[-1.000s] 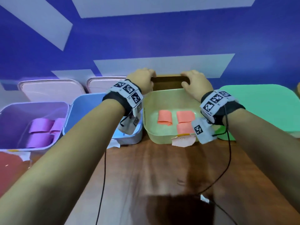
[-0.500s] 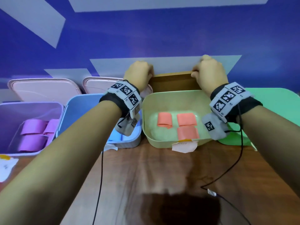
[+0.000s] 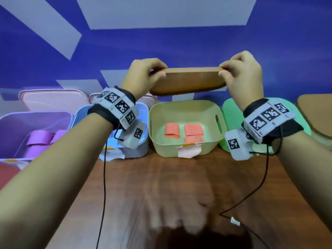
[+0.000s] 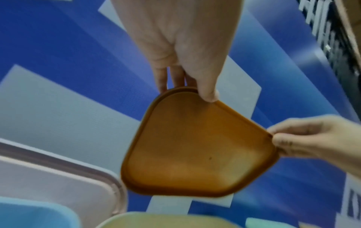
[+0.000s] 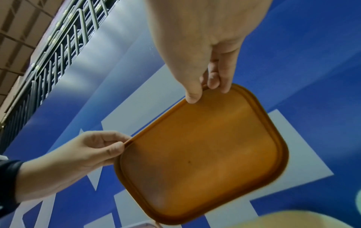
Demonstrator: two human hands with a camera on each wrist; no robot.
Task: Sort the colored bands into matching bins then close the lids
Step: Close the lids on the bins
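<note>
I hold a brown-orange lid (image 3: 186,81) in the air above and behind the open yellow-green bin (image 3: 210,146). My left hand (image 3: 143,76) pinches the lid's left corner and my right hand (image 3: 240,74) pinches its right corner. The lid (image 4: 195,146) hangs tilted with its underside toward me; in the right wrist view the lid (image 5: 203,154) shows its raised rim. Three orange bands (image 3: 185,132) lie flat in the yellow-green bin. Purple bands (image 3: 41,139) lie in the open purple bin (image 3: 10,121) at far left.
A blue bin (image 3: 142,151) stands between the purple and yellow-green bins, partly hidden by my left wrist. Two pink lids (image 3: 52,101) lean behind them. A closed green-lidded bin (image 3: 231,114) stands right, another brown lid (image 3: 316,112) beyond. A black cable (image 3: 104,186) crosses the wooden table (image 3: 170,191).
Both hands have lifted the brown-orange lid from behind the yellow-green bin up into the air and tipped it toward me.
</note>
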